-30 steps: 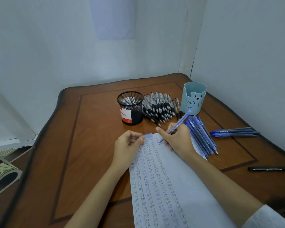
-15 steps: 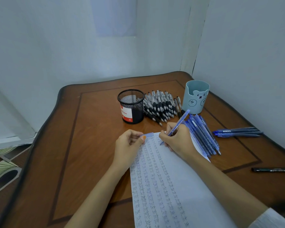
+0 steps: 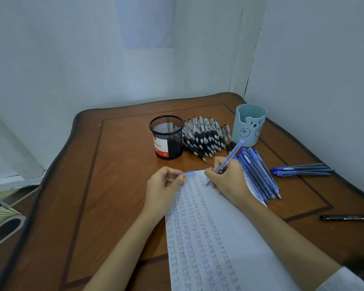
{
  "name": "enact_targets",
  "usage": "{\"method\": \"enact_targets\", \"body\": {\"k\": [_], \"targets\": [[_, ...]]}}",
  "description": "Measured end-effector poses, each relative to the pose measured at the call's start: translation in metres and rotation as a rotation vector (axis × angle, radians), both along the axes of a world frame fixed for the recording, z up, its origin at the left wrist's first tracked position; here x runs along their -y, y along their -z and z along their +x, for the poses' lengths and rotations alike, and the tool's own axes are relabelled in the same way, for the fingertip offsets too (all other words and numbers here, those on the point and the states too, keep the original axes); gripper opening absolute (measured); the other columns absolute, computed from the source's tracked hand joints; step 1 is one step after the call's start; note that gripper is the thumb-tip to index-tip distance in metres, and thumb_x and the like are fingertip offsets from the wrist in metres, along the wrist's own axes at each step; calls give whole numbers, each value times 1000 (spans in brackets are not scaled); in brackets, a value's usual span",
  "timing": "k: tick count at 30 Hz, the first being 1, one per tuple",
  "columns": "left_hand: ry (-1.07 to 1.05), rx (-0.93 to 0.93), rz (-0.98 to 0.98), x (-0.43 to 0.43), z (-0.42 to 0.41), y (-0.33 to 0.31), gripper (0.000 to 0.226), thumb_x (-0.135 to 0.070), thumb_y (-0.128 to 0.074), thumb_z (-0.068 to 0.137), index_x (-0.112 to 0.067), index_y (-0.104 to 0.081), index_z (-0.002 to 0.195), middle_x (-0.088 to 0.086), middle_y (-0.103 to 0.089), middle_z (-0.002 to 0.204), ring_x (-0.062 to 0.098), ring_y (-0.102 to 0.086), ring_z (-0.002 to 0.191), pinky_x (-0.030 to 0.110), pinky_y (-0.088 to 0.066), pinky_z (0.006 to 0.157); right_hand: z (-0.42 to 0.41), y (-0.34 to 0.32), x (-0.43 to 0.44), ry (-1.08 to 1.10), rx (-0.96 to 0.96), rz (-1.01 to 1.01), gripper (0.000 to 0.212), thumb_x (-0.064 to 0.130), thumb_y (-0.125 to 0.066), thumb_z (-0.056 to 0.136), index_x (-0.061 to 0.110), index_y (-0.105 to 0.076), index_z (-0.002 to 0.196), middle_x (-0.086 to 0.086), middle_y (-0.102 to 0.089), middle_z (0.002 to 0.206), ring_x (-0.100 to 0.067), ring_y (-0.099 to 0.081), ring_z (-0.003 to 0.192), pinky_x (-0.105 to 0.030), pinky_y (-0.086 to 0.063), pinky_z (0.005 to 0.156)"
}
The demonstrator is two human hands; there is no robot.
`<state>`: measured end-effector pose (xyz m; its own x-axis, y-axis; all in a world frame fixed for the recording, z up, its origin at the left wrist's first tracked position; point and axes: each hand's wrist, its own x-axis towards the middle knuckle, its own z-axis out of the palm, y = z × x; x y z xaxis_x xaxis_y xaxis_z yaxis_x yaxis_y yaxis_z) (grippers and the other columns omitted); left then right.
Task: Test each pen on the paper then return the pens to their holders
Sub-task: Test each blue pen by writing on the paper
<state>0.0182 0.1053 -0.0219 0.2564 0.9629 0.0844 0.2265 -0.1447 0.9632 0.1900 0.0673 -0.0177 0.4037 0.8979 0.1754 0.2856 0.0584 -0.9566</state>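
The right hand (image 3: 227,177) grips a blue pen (image 3: 229,157), tip on the paper (image 3: 219,238) near its top edge and barrel slanting away toward the blue cup (image 3: 250,124) (the nearer holder), while the left hand (image 3: 162,185) pinches the cap (image 3: 189,174) just beside the tip.

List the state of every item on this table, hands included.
left hand: pinches the pen cap
right hand: grips the blue pen, tip on the paper
paper: flat, mostly filled with "test"
mesh holder: upright, no pens showing
bear holder: upright, no pens showing
black pens: piled between the holders
blue pens: piled beside the right hand
three blue pens: lying farther right
lone black pen: lying far right
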Motion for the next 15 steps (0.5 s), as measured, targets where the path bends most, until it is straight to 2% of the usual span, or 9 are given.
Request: {"method": "enact_targets", "body": {"k": [7, 12, 15], "targets": [[0, -2, 7, 1, 0, 0, 5, -13, -69, 87, -15, -66, 91, 3, -71, 83, 11, -67, 78, 13, -50, 68, 0, -1, 0, -24, -10, -14, 39, -11, -59, 80, 9, -36, 55, 5, -42, 41, -15, -44, 34, -21, -30, 31], [-1, 10, 6, 1, 0, -1, 5, -12, -69, 86, -14, -66, 90, 2, -70, 82, 10, -67, 77, 12, -50, 66, -1, -1, 0, 7, 2, 15, 39, -9, -58, 83, 9, -37, 56, -10, -43, 49, -12, -47, 34, -20, -32, 31], [1, 10, 4, 1, 0, -1, 6, -12, -69, 86, -15, -66, 90, 2, -71, 83, 11, -67, 78, 12, -49, 66, -2, -1, -1, 1, 17, 2, 38, -13, -56, 79, 9, -35, 56, -7, -37, 49, -14, -43, 34, -20, -30, 32]]}}
